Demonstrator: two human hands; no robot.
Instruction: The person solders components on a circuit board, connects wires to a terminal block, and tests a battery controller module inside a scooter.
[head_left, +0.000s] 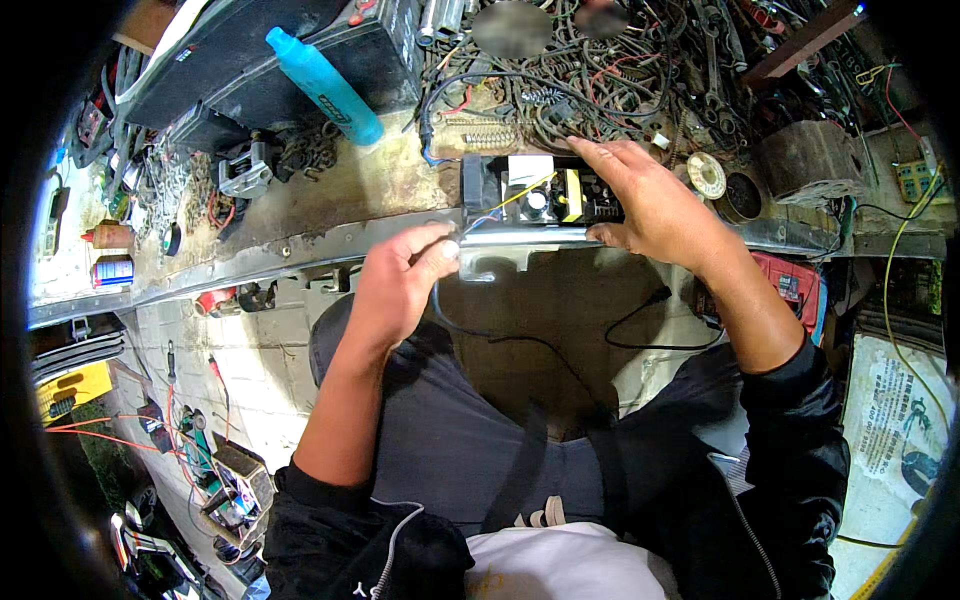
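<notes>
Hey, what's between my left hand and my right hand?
In the head view, an opened electronic unit lies between your left hand and right hand, its inner parts exposed.

Two bare hands: one left hand, one right hand; two black sleeves. One opened electronic unit, one blue bottle, one pale spool, one dark cylinder, one blue can, one red case. Wrenches at upper right: several, overlapping, exact count unclear; springs: at least two; tangled cables: many, too knotted to count.
</notes>
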